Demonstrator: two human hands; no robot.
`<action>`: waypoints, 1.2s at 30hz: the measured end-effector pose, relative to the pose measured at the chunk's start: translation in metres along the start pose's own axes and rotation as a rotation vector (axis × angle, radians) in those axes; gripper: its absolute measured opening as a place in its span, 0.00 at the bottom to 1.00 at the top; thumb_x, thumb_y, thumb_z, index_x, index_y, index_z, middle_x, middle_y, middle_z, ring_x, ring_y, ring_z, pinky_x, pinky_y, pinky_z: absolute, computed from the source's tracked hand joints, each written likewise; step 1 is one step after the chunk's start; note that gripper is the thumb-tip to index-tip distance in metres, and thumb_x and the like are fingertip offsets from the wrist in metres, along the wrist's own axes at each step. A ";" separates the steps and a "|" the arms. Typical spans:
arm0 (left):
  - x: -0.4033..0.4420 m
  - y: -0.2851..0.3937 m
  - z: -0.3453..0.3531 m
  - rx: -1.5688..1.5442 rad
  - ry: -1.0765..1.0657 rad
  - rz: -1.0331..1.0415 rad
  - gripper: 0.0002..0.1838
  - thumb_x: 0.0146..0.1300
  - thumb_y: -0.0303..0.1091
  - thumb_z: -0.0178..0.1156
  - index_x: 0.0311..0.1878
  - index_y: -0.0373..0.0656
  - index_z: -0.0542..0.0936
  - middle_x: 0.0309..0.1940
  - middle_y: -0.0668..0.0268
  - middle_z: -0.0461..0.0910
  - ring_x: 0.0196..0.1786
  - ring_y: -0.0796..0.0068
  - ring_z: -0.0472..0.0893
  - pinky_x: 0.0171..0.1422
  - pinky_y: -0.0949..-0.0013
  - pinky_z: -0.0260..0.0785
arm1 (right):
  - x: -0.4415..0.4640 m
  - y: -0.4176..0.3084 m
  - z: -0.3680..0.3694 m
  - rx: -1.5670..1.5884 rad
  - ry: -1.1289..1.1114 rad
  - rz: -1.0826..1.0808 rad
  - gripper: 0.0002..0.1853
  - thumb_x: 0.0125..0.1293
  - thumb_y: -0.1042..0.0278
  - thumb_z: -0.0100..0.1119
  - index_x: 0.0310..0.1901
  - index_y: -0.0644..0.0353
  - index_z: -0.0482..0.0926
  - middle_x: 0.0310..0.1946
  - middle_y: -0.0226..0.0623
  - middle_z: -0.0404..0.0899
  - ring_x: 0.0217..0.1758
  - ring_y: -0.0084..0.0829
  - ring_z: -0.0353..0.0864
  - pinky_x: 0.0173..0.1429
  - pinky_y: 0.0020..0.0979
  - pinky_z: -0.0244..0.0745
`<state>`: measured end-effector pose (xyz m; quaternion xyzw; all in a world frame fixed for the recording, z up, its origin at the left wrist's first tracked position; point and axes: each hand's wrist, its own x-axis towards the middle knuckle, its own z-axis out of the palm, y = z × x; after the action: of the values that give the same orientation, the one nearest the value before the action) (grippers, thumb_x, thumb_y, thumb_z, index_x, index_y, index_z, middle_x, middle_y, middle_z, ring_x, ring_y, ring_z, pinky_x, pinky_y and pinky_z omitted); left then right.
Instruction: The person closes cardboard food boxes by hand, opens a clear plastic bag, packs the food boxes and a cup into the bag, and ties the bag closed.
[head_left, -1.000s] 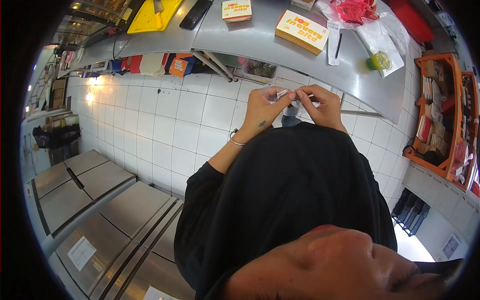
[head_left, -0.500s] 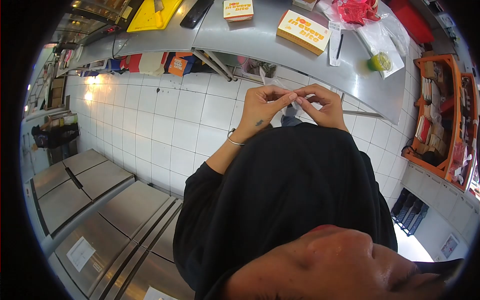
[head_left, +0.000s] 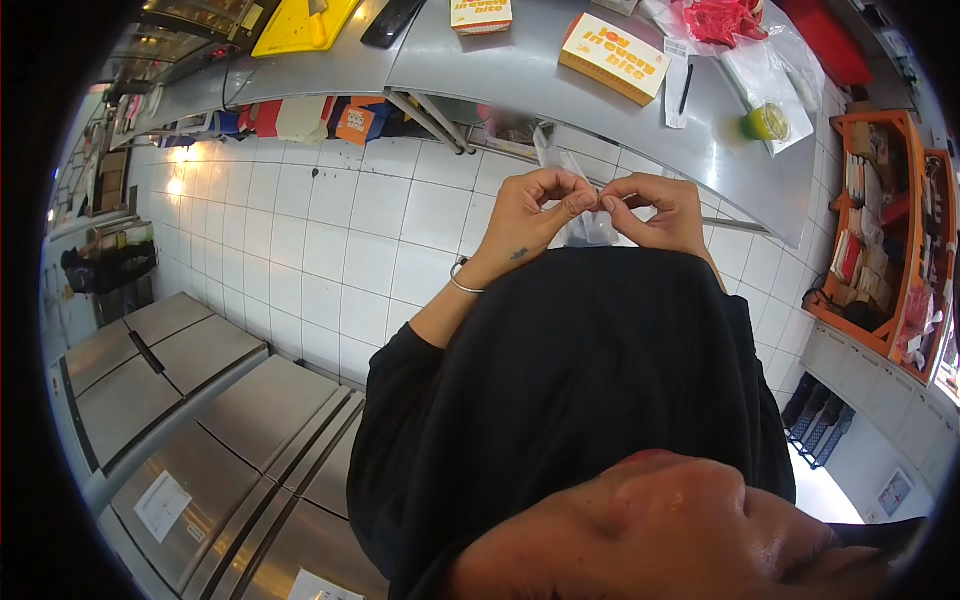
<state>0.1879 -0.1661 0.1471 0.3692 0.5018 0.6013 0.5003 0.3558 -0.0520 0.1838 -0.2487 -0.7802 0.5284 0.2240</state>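
A translucent plastic bag (head_left: 561, 150) is between my hands, with part of it showing above the fingers and part below. My left hand (head_left: 545, 205), with a bracelet at the wrist, pinches it between thumb and forefinger. Facing it, my right hand (head_left: 655, 208) is closed in a similar pinch, its fingertips meeting those of the left. The exact spot they grip is covered by the fingers. Both hands are held in front of the steel table (head_left: 520, 75), over the floor.
Two printed cardboard boxes, a large one (head_left: 614, 60) and a smaller one (head_left: 481, 15), stand on the table. A pen (head_left: 686, 90), a green-filled cup (head_left: 766, 124) and red plastic (head_left: 722, 18) lie rightward. A yellow cutting board (head_left: 290, 28) is at left; orange shelving (head_left: 872, 130) stands right.
More of the plastic bag shows now, above and below the fingers. My right hand has shifted slightly to the right, and both hands remain pinched together.
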 end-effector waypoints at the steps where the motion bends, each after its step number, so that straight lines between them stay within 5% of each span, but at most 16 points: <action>1: 0.000 0.001 0.000 0.011 -0.004 0.008 0.10 0.70 0.32 0.65 0.42 0.33 0.82 0.36 0.64 0.85 0.42 0.77 0.83 0.54 0.72 0.75 | 0.000 -0.001 0.001 0.004 0.003 0.009 0.04 0.61 0.76 0.67 0.36 0.65 0.86 0.28 0.34 0.86 0.29 0.20 0.84 0.36 0.22 0.79; 10: -0.003 -0.002 -0.002 -0.005 -0.059 0.016 0.11 0.72 0.34 0.62 0.43 0.34 0.79 0.37 0.67 0.81 0.43 0.80 0.80 0.55 0.73 0.73 | -0.003 0.006 0.007 0.061 -0.004 0.060 0.03 0.60 0.75 0.66 0.34 0.65 0.85 0.25 0.31 0.86 0.27 0.16 0.83 0.35 0.21 0.77; 13: -0.004 -0.004 -0.001 -0.019 -0.043 0.038 0.11 0.72 0.34 0.62 0.42 0.35 0.79 0.37 0.68 0.81 0.43 0.80 0.80 0.55 0.72 0.73 | -0.004 0.007 0.004 0.083 -0.011 0.122 0.02 0.62 0.79 0.63 0.35 0.67 0.84 0.30 0.34 0.87 0.35 0.23 0.87 0.46 0.24 0.81; 16: -0.004 -0.007 -0.001 -0.005 -0.025 0.069 0.11 0.72 0.36 0.63 0.41 0.36 0.80 0.36 0.68 0.81 0.42 0.80 0.79 0.54 0.71 0.72 | -0.006 0.006 0.003 0.102 0.003 0.121 0.03 0.61 0.79 0.64 0.36 0.67 0.84 0.32 0.35 0.87 0.37 0.23 0.87 0.46 0.25 0.81; 19: -0.005 -0.004 -0.001 0.022 -0.055 0.080 0.12 0.72 0.36 0.63 0.42 0.35 0.79 0.37 0.68 0.80 0.43 0.79 0.78 0.55 0.72 0.71 | -0.005 -0.001 0.005 0.096 0.028 0.062 0.04 0.58 0.76 0.67 0.35 0.65 0.85 0.27 0.31 0.87 0.28 0.18 0.84 0.38 0.20 0.79; 36: 0.001 -0.009 0.007 -0.064 -0.103 0.028 0.11 0.75 0.36 0.59 0.43 0.35 0.79 0.36 0.69 0.82 0.41 0.82 0.79 0.53 0.73 0.72 | -0.010 0.010 0.004 0.172 0.038 0.118 0.02 0.56 0.76 0.67 0.32 0.64 0.85 0.25 0.28 0.84 0.28 0.15 0.81 0.37 0.20 0.76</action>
<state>0.1968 -0.1635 0.1397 0.3902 0.4508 0.6042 0.5287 0.3621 -0.0582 0.1722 -0.2840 -0.7117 0.6007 0.2279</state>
